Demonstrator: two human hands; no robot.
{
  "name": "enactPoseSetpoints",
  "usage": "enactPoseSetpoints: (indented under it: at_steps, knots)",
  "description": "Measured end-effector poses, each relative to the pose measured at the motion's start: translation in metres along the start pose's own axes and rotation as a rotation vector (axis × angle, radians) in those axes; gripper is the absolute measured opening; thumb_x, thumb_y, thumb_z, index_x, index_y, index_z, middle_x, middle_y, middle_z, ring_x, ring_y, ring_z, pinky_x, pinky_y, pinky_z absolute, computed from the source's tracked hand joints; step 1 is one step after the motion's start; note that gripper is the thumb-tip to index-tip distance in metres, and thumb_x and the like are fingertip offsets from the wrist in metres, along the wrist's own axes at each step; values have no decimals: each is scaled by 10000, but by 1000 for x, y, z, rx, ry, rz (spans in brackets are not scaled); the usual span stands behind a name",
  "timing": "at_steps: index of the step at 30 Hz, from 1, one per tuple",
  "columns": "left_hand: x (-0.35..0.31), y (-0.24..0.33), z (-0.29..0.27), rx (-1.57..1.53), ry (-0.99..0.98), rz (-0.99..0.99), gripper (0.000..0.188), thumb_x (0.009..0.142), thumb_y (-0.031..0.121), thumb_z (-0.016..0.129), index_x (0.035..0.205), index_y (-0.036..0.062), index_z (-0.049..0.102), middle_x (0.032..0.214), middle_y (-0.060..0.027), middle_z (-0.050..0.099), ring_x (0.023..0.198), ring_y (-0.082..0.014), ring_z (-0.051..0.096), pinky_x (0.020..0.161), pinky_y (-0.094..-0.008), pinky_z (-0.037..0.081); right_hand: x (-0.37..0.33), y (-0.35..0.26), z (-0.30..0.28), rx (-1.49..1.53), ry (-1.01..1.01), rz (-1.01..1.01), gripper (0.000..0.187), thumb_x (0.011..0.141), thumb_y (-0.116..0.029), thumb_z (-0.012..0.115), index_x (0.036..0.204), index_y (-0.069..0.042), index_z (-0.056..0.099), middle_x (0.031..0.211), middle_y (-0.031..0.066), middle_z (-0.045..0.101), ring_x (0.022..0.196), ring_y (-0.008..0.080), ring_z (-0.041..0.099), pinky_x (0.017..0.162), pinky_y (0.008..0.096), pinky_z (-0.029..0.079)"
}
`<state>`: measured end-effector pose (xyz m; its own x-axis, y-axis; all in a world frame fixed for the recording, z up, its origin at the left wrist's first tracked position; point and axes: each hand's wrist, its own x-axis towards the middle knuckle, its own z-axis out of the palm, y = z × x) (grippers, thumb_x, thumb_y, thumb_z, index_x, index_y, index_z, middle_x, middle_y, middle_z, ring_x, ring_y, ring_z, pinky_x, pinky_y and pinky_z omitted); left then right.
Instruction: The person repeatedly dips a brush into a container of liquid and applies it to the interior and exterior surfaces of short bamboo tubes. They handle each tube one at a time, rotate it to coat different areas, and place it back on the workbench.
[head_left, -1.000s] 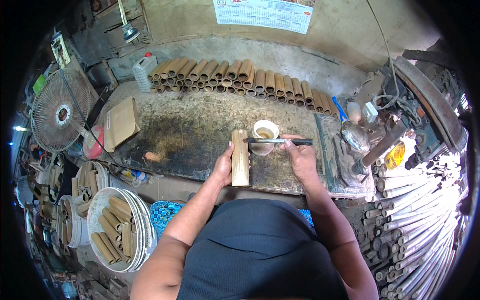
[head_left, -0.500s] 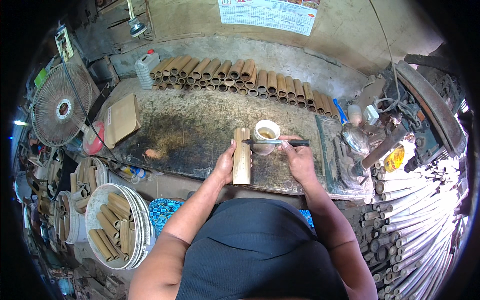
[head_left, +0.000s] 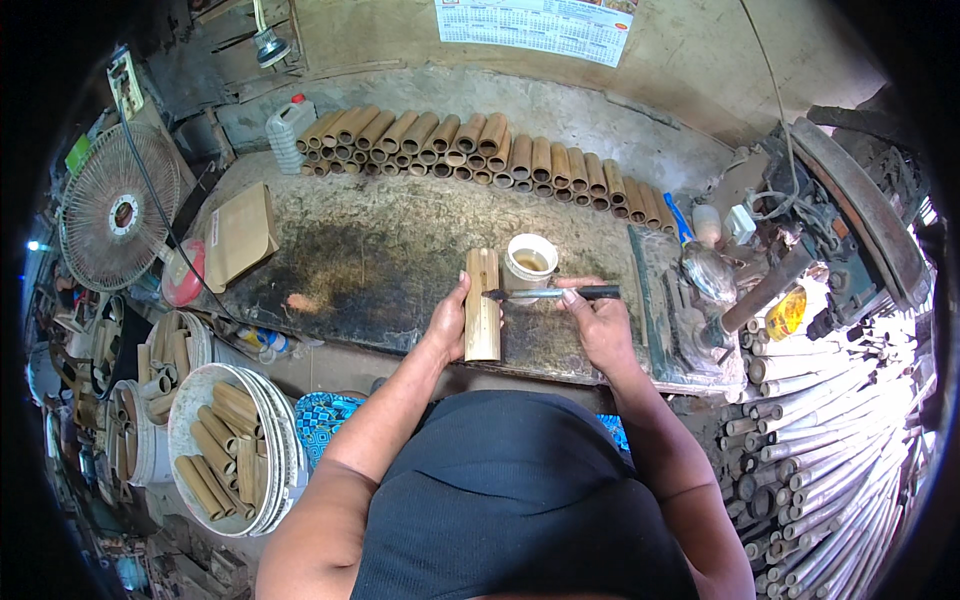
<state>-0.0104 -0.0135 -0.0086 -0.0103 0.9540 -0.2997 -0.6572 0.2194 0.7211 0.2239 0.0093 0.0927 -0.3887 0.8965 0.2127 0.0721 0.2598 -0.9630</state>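
My left hand (head_left: 452, 322) is closed round a pale bamboo tube (head_left: 482, 330), held upright in the picture near the table's front edge. Pinched in my right hand (head_left: 602, 327) is a brush (head_left: 540, 294) with a dark handle and silvery shaft. Its dark tip meets the right side of the tube, a little above the middle. Just behind the brush stands a white cup (head_left: 531, 257) with brownish liquid in it. The far side of the tube and some of my left fingers are hidden.
Bamboo tubes (head_left: 400, 135) lie stacked along the wall behind the worktable (head_left: 350, 250). A cardboard piece (head_left: 240, 238) and a fan (head_left: 122, 212) are at left. White buckets (head_left: 190, 405) of tubes stand lower left. Tools and a bottle (head_left: 708, 226) crowd the right end, above long bamboo poles (head_left: 830, 430).
The brush tip has moved down along the tube from near its top. My right hand has lowered slightly with it, while my left hand keeps hold of the tube.
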Motion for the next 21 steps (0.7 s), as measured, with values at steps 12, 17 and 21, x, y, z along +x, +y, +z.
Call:
enactPoseSetpoints:
  at_steps: [12,17,21]
  knots:
    - [1,0,-5,29,-20,19,691,1063,631,350,1358,33,534,1085,-140,689,915,-258,698,797,-434,627,-19,-9,-2,-60,-22,54,182,1021,-70,631,1172,28,652,1107,126,694,961,185,687,874,323,558]
    - [1,-2,-5,-1,-17,49,681,1060,636,355,1354,51,541,1100,-138,696,917,-248,702,795,-429,620,-27,-11,1,1,-19,49,202,1024,-76,608,1192,28,649,1035,98,700,926,142,668,852,294,529]
    - [3,-4,-11,-22,-71,39,676,1053,642,374,1334,54,556,1084,-133,705,902,-238,709,792,-417,614,-32,-11,0,-18,-31,55,195,1024,-69,609,1190,24,647,1036,87,697,932,140,663,859,292,526]
